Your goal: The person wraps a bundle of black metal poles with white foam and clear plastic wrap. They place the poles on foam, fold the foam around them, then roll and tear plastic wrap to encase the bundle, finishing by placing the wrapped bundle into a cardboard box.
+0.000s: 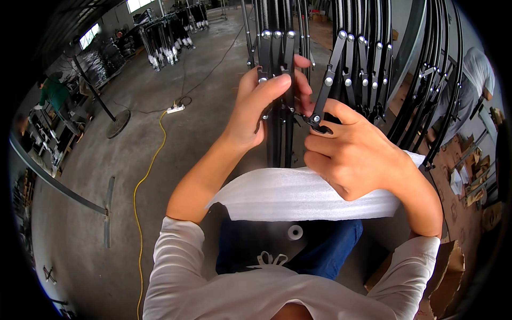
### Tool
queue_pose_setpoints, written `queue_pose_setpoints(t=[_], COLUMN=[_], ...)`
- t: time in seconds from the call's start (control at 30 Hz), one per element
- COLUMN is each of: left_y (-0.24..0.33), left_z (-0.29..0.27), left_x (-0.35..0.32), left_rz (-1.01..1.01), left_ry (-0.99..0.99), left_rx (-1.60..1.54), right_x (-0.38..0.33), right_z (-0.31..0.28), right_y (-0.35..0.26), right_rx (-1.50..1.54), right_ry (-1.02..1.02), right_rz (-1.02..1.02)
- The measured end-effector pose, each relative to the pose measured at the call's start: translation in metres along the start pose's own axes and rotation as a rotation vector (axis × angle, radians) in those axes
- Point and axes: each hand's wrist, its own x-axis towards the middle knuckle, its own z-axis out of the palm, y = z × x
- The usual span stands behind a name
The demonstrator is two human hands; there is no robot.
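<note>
Several long black metal tubes with hinged flat bars and silver rivets hang upright in front of me. My left hand (253,104) is closed round one bunch of black bars (277,50), its thumb lying across the front. Just to the right, my right hand (354,154) grips the lower end of a black hinged arm (323,95), next to a small dark hooked piece (321,128). The fingers partly hide that joint. A white foam sheet (298,200) lies across my lap under both hands.
More black tube assemblies (368,69) hang close on the right. A yellow cable (136,197) runs along the floor to a white power strip (175,108). A round-based stand (118,124) is at left, a cardboard box (445,277) at lower right. People work at both sides.
</note>
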Motion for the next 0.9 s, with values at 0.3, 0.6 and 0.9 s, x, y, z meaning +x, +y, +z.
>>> queue_pose_setpoints(t=[0.3,0.6,0.9], left_y=[0.021,0.049,0.045], left_z=[0.002,0.004,-0.011], left_x=[0.0,-0.012,0.002], left_rz=[-0.08,-0.185,-0.26], left_ry=[0.011,-0.025,-0.259], left_rx=[0.404,0.504,0.466], right_x=[0.0,0.004,0.023], right_z=[0.003,-0.008,0.002], right_y=[0.005,-0.009,-0.013], right_rx=[0.067,0.663,0.363], right_ry=[-0.021,-0.297,-0.283], right_rz=[-0.023,0.44,0.595])
